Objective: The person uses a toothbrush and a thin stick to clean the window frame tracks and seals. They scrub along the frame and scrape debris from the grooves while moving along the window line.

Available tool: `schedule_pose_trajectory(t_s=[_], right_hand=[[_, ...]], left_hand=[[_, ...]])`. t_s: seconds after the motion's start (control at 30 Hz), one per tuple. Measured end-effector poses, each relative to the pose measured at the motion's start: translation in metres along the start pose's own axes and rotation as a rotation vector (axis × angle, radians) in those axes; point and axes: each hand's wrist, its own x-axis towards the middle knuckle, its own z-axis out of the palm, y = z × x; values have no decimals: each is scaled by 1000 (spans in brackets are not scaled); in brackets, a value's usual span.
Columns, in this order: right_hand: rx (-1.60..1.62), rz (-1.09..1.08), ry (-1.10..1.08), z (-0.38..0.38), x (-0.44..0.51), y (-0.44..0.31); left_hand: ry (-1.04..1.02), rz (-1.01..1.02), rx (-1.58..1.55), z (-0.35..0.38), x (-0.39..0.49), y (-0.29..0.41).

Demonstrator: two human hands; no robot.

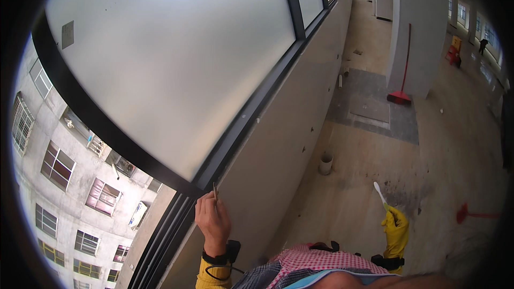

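My bare left hand [213,218] is at the lower corner of a dark metal window frame [237,128]. Pinched in its fingers is a small, thin flat tool [215,192], upright and close to the frame; its exact kind is unclear. The frame's large pane [172,60] is frosted glass. Dark sliding tracks [164,237] run along the sill below my left hand. A yellow rubber glove covers my right hand [395,226], held out over the floor at the right. It grips a white brush, probably a toothbrush [378,193], by its lower end.
A low wall [273,148] runs beneath the window. A pipe stub [325,163] stands on the floor near it. A red broom [398,97] leans against a white column [417,28]. Another red tool [464,213] lies right. A distant person [483,46] stands beyond a red stool [453,54].
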Motion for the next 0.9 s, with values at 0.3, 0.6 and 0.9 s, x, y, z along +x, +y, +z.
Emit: schedule_pose_trajectory(t_s=[0.3, 0.6, 0.9], right_hand=[[47, -20, -111, 0, 154, -17], [117, -141, -391, 19, 260, -26], [253, -391, -656, 4, 281, -37]], left_hand=[[49, -106, 98, 64, 37, 53], [82, -168, 139, 107, 60, 130], [-70, -131, 47, 124, 12, 211]])
